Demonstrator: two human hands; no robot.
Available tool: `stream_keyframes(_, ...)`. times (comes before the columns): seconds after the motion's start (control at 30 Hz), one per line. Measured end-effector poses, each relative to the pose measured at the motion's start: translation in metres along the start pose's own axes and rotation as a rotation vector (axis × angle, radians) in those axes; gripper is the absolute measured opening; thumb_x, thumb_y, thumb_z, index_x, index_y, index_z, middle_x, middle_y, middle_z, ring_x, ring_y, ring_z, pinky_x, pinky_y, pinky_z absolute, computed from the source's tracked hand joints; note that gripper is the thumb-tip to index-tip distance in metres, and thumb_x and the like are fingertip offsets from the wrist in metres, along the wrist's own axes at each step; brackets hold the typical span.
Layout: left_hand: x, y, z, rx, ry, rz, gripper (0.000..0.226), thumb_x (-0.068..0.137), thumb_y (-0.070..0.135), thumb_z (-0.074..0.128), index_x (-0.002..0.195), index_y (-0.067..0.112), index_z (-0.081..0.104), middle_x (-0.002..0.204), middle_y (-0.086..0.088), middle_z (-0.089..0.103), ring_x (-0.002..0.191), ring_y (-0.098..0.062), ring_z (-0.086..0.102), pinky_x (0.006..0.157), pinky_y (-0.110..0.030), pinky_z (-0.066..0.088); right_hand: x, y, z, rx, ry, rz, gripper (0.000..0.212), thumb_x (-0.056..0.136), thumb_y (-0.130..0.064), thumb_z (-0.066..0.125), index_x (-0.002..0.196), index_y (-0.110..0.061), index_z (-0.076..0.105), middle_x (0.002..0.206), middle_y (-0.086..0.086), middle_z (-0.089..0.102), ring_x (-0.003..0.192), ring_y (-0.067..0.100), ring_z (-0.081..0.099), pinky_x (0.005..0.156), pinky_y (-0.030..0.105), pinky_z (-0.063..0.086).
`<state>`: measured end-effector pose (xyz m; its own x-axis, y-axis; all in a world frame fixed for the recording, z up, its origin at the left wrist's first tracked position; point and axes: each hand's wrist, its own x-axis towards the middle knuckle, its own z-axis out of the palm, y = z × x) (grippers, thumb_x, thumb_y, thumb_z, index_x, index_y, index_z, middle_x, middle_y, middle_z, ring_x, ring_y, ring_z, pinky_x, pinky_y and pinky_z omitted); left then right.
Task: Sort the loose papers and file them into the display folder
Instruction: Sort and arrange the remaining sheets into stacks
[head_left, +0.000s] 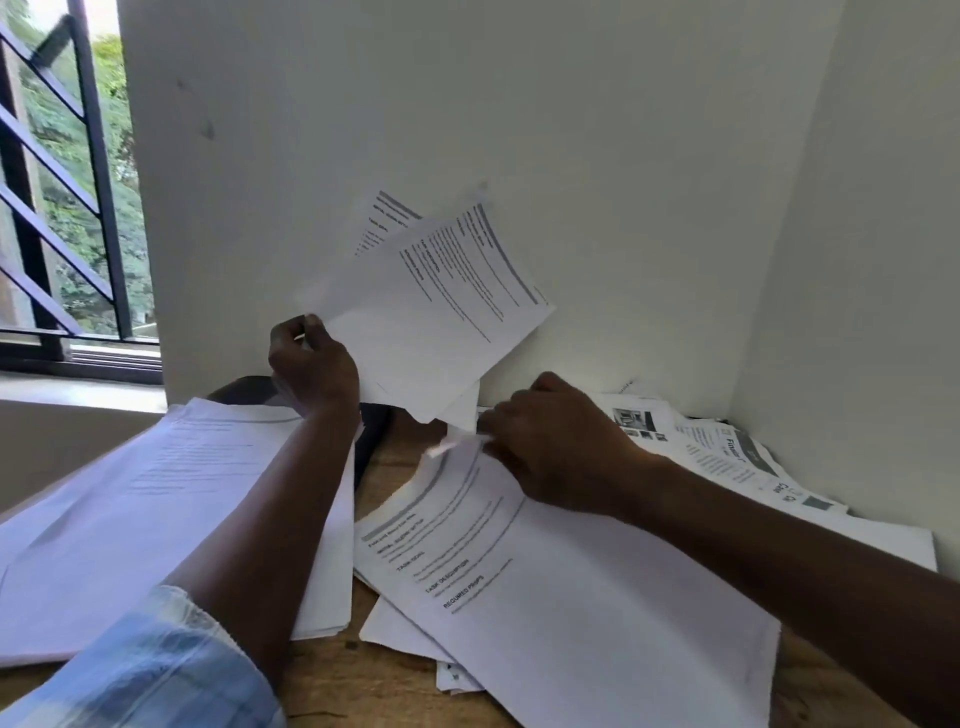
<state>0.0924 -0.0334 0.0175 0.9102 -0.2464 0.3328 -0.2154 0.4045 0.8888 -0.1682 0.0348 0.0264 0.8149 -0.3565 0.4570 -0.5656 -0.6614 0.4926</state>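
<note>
From my remote seat I see the left grip (311, 364) raised above the tabletop (322, 675), thumb and fingers clenched on the lower left corner of the held sheets (431, 312). These are a few printed pages fanned out and tilted up against the white wall (571, 156). One page behind (387, 213) peeks out above the front one. The right grip (561, 447) is lower and to the right, knuckles up. Its fingers are curled at the far edge of the top sheet (519, 571), where a small white corner lifts off the pile. I read that as pinching the corner, though the fingertips are blurred. That top sheet lies flat on other loose pages, with bold headings and grey bars across it. Under my left forearm sits the left stack (156, 519), a thick, roughly squared pile of text pages resting on the tabletop. In the far right corner the right pile (727, 452) spreads loosely, its pages carrying photos and larger print. Between the two grips, beneath the held sheets, a dark flat object (374, 426) lies partly hidden. I cannot tell whether it is the display folder. A pale blue checked sleeve (156, 665) covers my left upper arm, and a barred window (62, 208) shows greenery at far left.
</note>
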Motion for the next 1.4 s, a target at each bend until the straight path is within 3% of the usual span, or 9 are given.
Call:
stream_keyframes(0.17,0.003,-0.006,0.004,-0.055,-0.103,-0.085,0.030,0.103,0.025,0.056,0.117,0.003,0.071,0.116,-0.014,0.071,0.110,-0.028,0.064,0.080,-0.018,0.037,-0.018,0.028,0.011,0.551,0.024,0.681,0.023,0.099,-0.036,0.063,0.093,-0.013,0.065,0.101,0.008,0.071,0.098,0.031,0.064,0.073,0.035,0.041)
stream_keyframes(0.33,-0.001,-0.023,0.019,-0.041,-0.401,-0.084,0.025,0.101,0.018,0.063,0.119,0.002,0.071,0.112,-0.010,0.070,0.092,-0.019,0.065,0.080,-0.023,0.047,-0.065,0.045,0.056,1.035,-0.013,0.986,0.029,0.092,-0.035,0.071,0.086,-0.007,0.073,0.079,0.001,0.075,0.075,0.017,0.066,0.066,0.036,0.053)
stream_keyframes(0.47,-0.011,-0.029,0.021,0.007,-0.483,-0.053,0.028,0.102,0.015,0.062,0.127,0.004,0.067,0.114,-0.005,0.064,0.098,-0.018,0.059,0.087,-0.026,0.046,-0.076,0.035,0.057,1.158,0.130,0.977,0.018,0.098,-0.014,0.067,0.111,-0.027,0.069,0.100,-0.022,0.067,0.096,-0.001,0.061,0.080,0.010,0.047)
stream_keyframes(0.53,-0.011,-0.031,0.019,0.012,-0.491,-0.060,0.028,0.101,0.016,0.062,0.127,0.005,0.067,0.116,-0.005,0.065,0.100,-0.020,0.060,0.091,-0.031,0.049,-0.075,0.033,0.053,1.157,0.141,0.937,0.032,0.098,-0.014,0.067,0.126,-0.029,0.064,0.114,-0.024,0.063,0.113,-0.002,0.058,0.093,0.013,0.043)
stream_keyframes(0.63,-0.011,-0.033,0.017,0.035,-0.507,-0.074,0.029,0.100,0.018,0.063,0.126,0.007,0.068,0.114,-0.002,0.066,0.106,-0.024,0.064,0.101,-0.039,0.053,-0.079,0.032,0.052,1.176,0.139,0.932,0.031,0.098,-0.015,0.066,0.112,-0.043,0.063,0.113,-0.032,0.064,0.111,-0.013,0.056,0.100,0.017,0.044)
stream_keyframes(0.97,-0.020,-0.030,0.014,0.078,-0.549,0.013,0.028,0.102,0.015,0.061,0.126,0.004,0.066,0.116,-0.006,0.066,0.102,-0.021,0.060,0.093,-0.030,0.048,-0.080,0.023,0.042,1.330,0.269,0.905,0.048,0.099,-0.012,0.065,0.115,-0.054,0.049,0.107,-0.054,0.055,0.105,-0.032,0.048,0.082,-0.006,0.037)
stream_keyframes(1.1,-0.020,-0.027,0.007,0.120,-0.654,-0.022,0.036,0.084,0.020,0.065,0.120,0.017,0.069,0.114,-0.002,0.072,0.098,-0.025,0.068,0.092,-0.043,0.057,-0.083,0.028,0.053,1.318,0.312,0.940,0.042,0.100,-0.004,0.062,0.120,-0.039,0.052,0.113,-0.035,0.057,0.095,-0.033,0.051,0.079,-0.006,0.039)
stream_keyframes(1.23,-0.024,-0.025,0.005,0.212,-0.773,0.062,0.044,0.079,0.036,0.088,0.117,0.024,0.069,0.108,0.002,0.069,0.098,-0.020,0.067,0.089,-0.038,0.054,-0.084,0.030,0.050,1.338,0.236,0.968,0.032,0.103,0.001,0.054,0.134,-0.004,0.057,0.121,0.003,0.065,0.111,-0.003,0.065,0.085,0.008,0.044)
stream_keyframes(1.4,-0.030,-0.023,0.003,0.629,-0.748,0.297,0.043,0.084,0.022,0.070,0.126,0.029,0.061,0.110,0.000,0.065,0.114,-0.031,0.062,0.094,-0.042,0.050,-0.083,0.030,0.054,1.296,0.247,0.943,0.040,0.099,-0.009,0.064,0.103,-0.049,0.056,0.100,-0.043,0.060,0.098,-0.026,0.054,0.087,0.001,0.043)
